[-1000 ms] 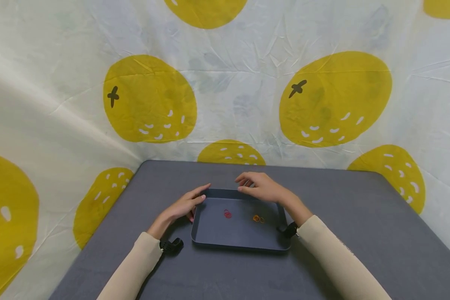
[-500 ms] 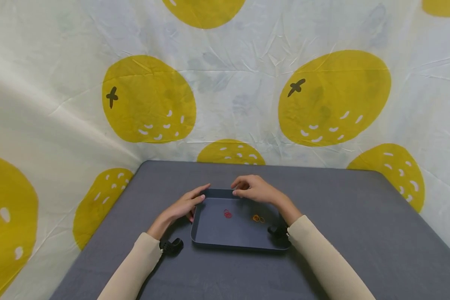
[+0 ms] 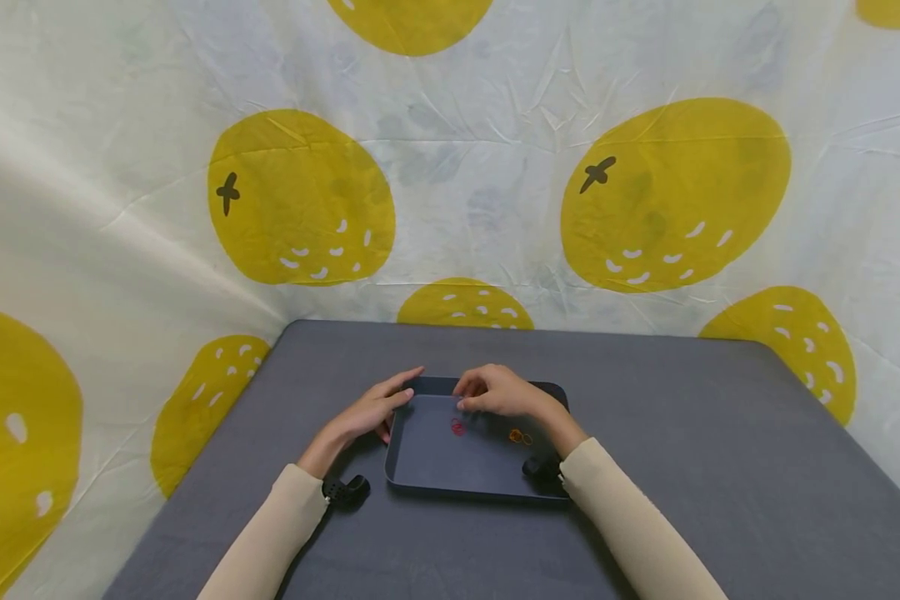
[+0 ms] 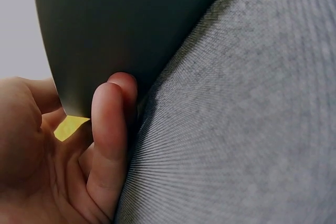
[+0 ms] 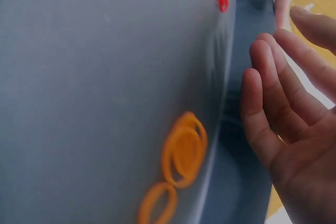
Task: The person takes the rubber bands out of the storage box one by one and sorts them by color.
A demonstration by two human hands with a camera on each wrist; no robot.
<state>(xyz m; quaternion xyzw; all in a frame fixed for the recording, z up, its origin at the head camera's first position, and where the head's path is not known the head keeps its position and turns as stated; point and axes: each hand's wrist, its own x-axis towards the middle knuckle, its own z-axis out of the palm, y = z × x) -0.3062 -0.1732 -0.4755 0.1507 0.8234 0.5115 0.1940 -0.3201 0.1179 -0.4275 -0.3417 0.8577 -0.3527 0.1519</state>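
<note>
A dark grey rectangular tray (image 3: 465,467) lies on the table. My left hand (image 3: 371,414) grips its far left corner. The thumb lies at the rim, and curled fingers (image 4: 107,124) touch the outer wall in the left wrist view. My right hand (image 3: 498,392) hovers over the far part of the tray, fingers loosely bent and holding nothing. Just below its fingertips lie small red rubber bands (image 3: 457,427), also at the top of the right wrist view. Several orange rubber bands (image 5: 185,153) lie on the tray floor to the right of the red ones.
The table (image 3: 645,400) has a grey cloth cover. Behind and to the left hangs a pale curtain (image 3: 480,192) printed with yellow fruit. A black wrist camera (image 3: 347,492) sits on the left wrist, and another (image 3: 542,468) overhangs the tray's right side.
My right hand has moved left and down toward the red rubber bands, from above the far rim to over the tray floor. My left hand stays at the tray's corner.
</note>
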